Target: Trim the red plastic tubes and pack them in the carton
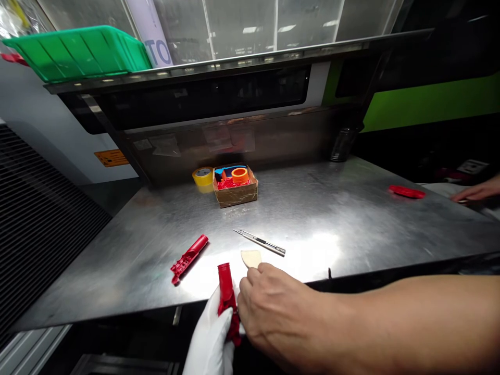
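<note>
My left hand, in a white glove, is wrapped round a red plastic part with a tube-like upper end, held at the table's front edge. My bare right hand is closed right beside this part, and its fingertips are hidden. From its curled fingers sticks out a small cream-coloured piece of sheet; its material is unclear. A second red plastic part of similar shape lies to the left on the table. Beyond my right hand lies a slim silver craft knife, pointing to the far left.
A small cardboard box holds orange tape and red bits, beside a yellow tape roll. At the right lie a red piece and another person's hand. A green bin stands on the shelf above the metal table.
</note>
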A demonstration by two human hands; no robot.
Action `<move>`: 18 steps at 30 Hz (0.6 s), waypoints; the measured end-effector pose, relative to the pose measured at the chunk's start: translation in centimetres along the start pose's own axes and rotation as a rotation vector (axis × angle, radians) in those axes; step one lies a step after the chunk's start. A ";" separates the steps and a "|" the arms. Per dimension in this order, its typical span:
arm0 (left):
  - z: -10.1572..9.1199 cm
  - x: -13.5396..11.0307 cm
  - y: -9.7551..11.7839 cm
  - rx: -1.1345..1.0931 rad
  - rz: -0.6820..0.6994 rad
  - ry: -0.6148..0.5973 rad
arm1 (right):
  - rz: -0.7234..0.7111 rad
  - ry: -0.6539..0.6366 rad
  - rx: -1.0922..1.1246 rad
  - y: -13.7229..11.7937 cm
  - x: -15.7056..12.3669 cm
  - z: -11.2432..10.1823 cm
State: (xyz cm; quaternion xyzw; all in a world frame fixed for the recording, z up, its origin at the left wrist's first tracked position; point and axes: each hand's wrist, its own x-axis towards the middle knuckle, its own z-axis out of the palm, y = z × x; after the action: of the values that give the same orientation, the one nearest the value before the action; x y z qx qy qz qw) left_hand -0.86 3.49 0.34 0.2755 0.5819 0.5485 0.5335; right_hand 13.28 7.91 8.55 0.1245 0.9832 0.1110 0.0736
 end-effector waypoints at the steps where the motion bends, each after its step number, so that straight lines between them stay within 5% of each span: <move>1: -0.2 -0.1 0.0 -0.018 -0.014 -0.019 | 0.002 0.040 0.009 0.0 0.1 0.7; 6: -0.8 -0.4 0.0 -0.284 -0.154 -0.079 | 0.006 0.205 0.060 0.5 0.2 2.9; 18: -0.7 -0.6 1.3 -0.336 -0.207 0.019 | 0.176 0.235 0.014 -0.1 0.4 2.0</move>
State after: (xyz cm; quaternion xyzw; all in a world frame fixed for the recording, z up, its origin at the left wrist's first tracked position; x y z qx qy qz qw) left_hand -1.72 3.06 1.63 0.1161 0.5124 0.5828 0.6199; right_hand 13.19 8.28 6.58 0.1970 0.9711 0.1240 -0.0530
